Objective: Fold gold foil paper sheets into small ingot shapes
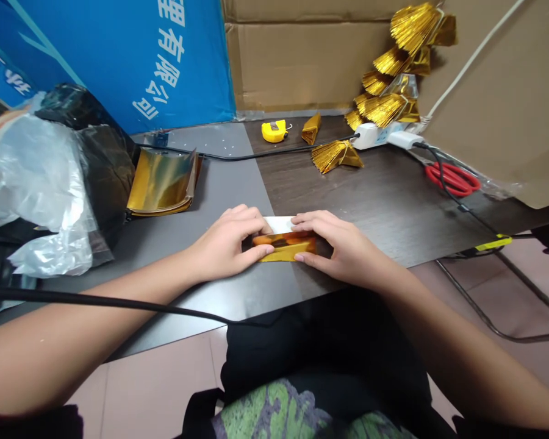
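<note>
Between my two hands, over the near part of the table, is a sheet of gold foil paper (286, 251) with a fold along it. A white strip (279, 225) shows behind its far edge. My left hand (238, 241) grips the left end, thumb on the near gold flap and fingers behind. Around the right end my right hand (332, 244) is closed the same way, its thumb at the near edge. The fingers partly cover both ends of the sheet. A stack of gold foil paper (162, 183) lies to the left, beyond my left hand.
Behind lie a yellow tape measure (274, 131), a folded gold piece (311, 128) and a gold foil fan (336, 156). More gold fans (384, 110) stand stacked by a white power strip (377, 135). Plastic bags (50, 177) sit left; a black cable (119, 303) crosses my left forearm.
</note>
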Action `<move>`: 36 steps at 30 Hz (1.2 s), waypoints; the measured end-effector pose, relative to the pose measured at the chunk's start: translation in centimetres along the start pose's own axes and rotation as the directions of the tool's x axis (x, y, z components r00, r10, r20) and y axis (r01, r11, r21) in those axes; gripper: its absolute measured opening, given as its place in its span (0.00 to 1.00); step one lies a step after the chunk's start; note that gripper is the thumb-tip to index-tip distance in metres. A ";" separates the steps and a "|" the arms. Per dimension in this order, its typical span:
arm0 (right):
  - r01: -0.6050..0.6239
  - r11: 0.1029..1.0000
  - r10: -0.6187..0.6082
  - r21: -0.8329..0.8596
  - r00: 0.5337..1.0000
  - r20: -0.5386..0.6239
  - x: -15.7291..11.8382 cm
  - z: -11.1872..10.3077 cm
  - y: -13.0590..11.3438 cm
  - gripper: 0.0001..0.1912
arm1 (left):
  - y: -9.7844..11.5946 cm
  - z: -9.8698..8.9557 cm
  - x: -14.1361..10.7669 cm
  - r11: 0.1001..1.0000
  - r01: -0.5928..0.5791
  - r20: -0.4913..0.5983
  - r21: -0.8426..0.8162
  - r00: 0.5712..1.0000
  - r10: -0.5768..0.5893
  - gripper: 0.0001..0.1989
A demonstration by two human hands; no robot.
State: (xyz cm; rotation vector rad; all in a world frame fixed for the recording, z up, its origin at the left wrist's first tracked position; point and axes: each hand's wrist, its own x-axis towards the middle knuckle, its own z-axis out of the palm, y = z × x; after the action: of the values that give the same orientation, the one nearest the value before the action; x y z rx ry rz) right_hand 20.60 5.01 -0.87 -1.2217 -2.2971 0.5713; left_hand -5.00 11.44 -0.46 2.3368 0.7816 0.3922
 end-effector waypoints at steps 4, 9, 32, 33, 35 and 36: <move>0.015 1.000 -0.015 -0.003 0.999 -0.046 -0.2 0.0 -0.4 0.07 | 0.1 -0.1 0.0 0.998 -0.056 0.062 -0.005 0.997 0.056 0.07; 0.022 0.998 -0.029 -0.066 0.995 -0.096 -0.8 0.2 -1.3 0.02 | -0.1 -0.3 0.0 0.997 -0.073 0.084 -0.008 0.994 0.074 0.07; 0.045 0.991 -0.047 -0.127 0.999 -0.017 -2.5 0.0 -1.8 0.15 | -1.0 -1.9 -0.1 0.908 -0.396 0.212 0.141 0.907 0.362 0.16; 0.038 0.990 -0.042 -0.139 0.999 -0.026 -2.5 0.0 -2.0 0.16 | -0.9 -2.0 -0.1 0.903 -0.401 0.221 0.151 0.904 0.365 0.16; 0.016 0.989 -0.023 -0.148 0.999 -0.045 -2.7 0.2 -2.4 0.19 | -0.9 -2.1 -0.1 0.902 -0.404 0.243 0.155 0.900 0.361 0.16; 0.005 0.989 -0.012 -0.146 0.999 -0.050 -2.7 0.3 -2.5 0.19 | -0.9 -2.2 -0.1 0.903 -0.402 0.253 0.152 0.899 0.358 0.17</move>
State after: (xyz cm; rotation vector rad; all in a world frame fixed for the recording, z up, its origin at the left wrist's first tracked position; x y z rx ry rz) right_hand 20.15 1.35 -0.23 -1.2774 -2.3340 0.3700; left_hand -6.46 12.91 0.60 2.6723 0.2587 0.2188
